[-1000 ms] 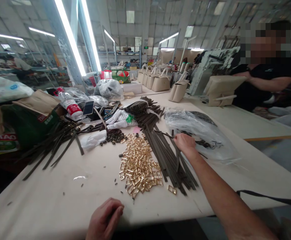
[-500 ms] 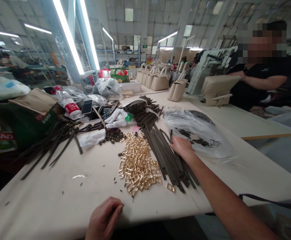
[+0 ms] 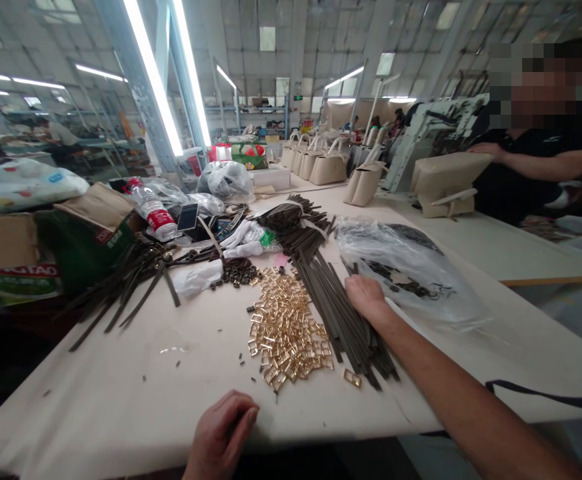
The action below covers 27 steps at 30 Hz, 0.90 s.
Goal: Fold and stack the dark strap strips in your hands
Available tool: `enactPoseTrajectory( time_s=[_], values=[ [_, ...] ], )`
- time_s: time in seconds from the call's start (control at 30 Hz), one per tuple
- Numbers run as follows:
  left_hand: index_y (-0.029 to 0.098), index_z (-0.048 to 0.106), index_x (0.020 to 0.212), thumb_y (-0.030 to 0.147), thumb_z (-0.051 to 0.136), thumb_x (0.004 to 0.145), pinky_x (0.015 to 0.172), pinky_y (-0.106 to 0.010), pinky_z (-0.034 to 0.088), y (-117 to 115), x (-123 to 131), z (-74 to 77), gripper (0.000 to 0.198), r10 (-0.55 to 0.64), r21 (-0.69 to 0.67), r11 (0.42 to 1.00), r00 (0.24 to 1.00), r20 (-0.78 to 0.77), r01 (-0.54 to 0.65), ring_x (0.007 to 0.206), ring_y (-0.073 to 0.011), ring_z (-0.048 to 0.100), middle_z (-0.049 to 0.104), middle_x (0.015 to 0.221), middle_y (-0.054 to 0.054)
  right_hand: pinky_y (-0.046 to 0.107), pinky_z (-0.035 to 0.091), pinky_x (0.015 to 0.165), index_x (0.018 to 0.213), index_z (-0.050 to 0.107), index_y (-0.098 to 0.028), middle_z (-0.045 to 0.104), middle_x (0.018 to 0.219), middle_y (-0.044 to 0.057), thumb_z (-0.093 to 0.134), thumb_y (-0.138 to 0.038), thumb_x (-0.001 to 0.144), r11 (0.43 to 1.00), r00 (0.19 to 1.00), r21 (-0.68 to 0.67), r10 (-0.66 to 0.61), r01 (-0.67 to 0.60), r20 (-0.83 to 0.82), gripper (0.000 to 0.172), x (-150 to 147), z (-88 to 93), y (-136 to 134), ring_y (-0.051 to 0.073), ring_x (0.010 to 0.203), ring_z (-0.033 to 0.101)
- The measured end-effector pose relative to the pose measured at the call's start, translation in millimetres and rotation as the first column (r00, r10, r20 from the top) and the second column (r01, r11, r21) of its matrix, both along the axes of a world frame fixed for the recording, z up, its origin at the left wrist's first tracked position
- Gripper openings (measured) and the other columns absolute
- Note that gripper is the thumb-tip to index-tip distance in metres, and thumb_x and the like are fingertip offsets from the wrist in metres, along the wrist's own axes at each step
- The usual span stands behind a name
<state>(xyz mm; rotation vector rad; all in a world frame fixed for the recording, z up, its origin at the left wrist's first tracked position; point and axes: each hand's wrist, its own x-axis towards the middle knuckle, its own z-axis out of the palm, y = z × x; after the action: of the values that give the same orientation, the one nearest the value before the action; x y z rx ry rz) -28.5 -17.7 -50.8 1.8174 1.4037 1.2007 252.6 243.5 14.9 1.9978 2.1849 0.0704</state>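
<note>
**Curled Right Hand [image 3: 365, 295] Over Dark Strips [image 3: 329, 304]**

Lay narrow, flat, grey-brown, fanned on the tabletop [image 3: 121, 423] beside gold buckles [image 3: 285, 327]. Spread beneath and left of that narrowed grip. Curled left hand [image 3: 225, 427] likewise, apart (in both, could not tell whether holding anything).

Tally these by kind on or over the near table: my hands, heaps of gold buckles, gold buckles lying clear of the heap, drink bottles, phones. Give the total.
Hands: 2 (left hand, right hand)
Heap of gold buckles: 1, its pieces too jumbled to count
Separate gold buckle: 1
Drink bottle: 1
Phone: 1
Total: 6
</note>
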Motion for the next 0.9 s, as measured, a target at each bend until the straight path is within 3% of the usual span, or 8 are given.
enactPoseTrajectory(
  time_s=[0.13,0.23,0.3,0.4,0.53,0.7,0.8,0.9],
  values=[
    [0.020,0.059,0.081,0.020,0.051,0.092,0.062,-0.020,0.046,1,-3,-4.5,0.014,-0.027,0.037,0.999,0.999,-0.024,0.027,0.066,-0.0126,0.060,0.062,0.073,-0.001,0.042,0.052,0.088,0.105,0.067,-0.011,0.069,0.109,0.011,0.056,-0.038,0.096,0.998,0.999,-0.068,-0.022,0.019,-0.035,0.030,-1,3.6,2,0.022,0.099,0.066],
    [0.020,0.058,0.081,0.019,0.050,0.092,0.062,-0.020,0.046,2,-3,-4.6,0.014,-0.022,0.043,0.999,0.999,-0.036,0.023,0.066,-0.0122,0.059,0.062,0.073,-0.001,0.039,0.050,0.087,0.103,0.070,-0.007,0.070,0.111,0.020,0.048,-0.043,0.097,0.995,0.996,-0.101,-0.003,-0.006,-0.092,0.042,-3,8.4,6,0.028,0.105,0.066],
    [0.020,0.057,0.080,0.019,0.050,0.093,0.062,-0.020,0.045,2,-2,-3.3,0.014,-0.025,0.049,0.998,0.999,-0.043,0.027,0.066,-0.0122,0.059,0.061,0.073,-0.001,0.036,0.049,0.083,0.102,0.072,-0.004,0.069,0.111,0.026,0.047,-0.051,0.095,0.992,0.989,-0.125,0.015,-0.034,-0.144,0.054,-6,9.1,8,0.032,0.106,0.065],
    [0.020,0.057,0.081,0.020,0.050,0.093,0.062,-0.021,0.045,2,-2,-1.0,0.014,-0.020,0.040,0.999,0.999,-0.048,0.022,0.067,-0.0122,0.059,0.061,0.073,-0.001,0.032,0.049,0.076,0.099,0.073,-0.004,0.071,0.105,0.026,0.052,-0.063,0.087,0.983,0.972,-0.168,0.028,-0.069,-0.234,0.063,-12,4.9,9,0.033,0.100,0.068],
    [0.020,0.057,0.080,0.020,0.050,0.093,0.063,-0.021,0.045,1,-2,-0.5,0.014,-0.016,0.018,1.000,0.999,-0.048,0.017,0.067,-0.0122,0.059,0.061,0.074,-0.001,0.028,0.048,0.067,0.086,0.074,-0.005,0.074,0.090,0.023,0.060,-0.062,0.082,0.979,0.935,-0.192,0.000,-0.073,-0.354,0.058,-26,-4.8,8,0.031,0.088,0.070],
    [0.020,0.058,0.081,0.022,0.051,0.093,0.064,-0.022,0.044,0,-2,-1.9,0.014,-0.003,-0.010,1.000,0.999,-0.034,0.003,0.068,-0.0122,0.058,0.061,0.075,-0.001,0.026,0.042,0.049,0.063,0.069,-0.010,0.066,0.053,0.010,0.065,-0.055,0.081,0.957,0.834,-0.280,-0.089,-0.081,-0.545,0.049,-43,-16.2,7,0.021,0.052,0.065],
    [0.019,0.058,0.080,0.023,0.051,0.093,0.064,-0.022,0.044,1,-2,-1.5,0.015,0.003,-0.026,1.000,0.999,-0.038,-0.004,0.068,-0.0126,0.058,0.061,0.075,-0.001,0.024,0.042,0.047,0.067,0.068,-0.010,0.064,0.055,0.005,0.069,-0.044,0.082,0.953,0.736,-0.296,-0.148,-0.073,-0.660,0.037,-48,-21.0,6,0.017,0.050,0.061],
    [0.019,0.059,0.079,0.024,0.050,0.093,0.064,-0.023,0.044,1,-3,0.7,0.017,0.012,-0.039,0.999,0.999,-0.038,-0.013,0.068,-0.0128,0.058,0.061,0.074,-0.002,0.024,0.049,0.055,0.084,0.066,-0.011,0.066,0.073,0.001,0.064,-0.036,0.090,0.949,0.605,-0.313,-0.224,-0.044,-0.764,0.026,-48,-22.0,4,0.013,0.060,0.062]
  ],
)
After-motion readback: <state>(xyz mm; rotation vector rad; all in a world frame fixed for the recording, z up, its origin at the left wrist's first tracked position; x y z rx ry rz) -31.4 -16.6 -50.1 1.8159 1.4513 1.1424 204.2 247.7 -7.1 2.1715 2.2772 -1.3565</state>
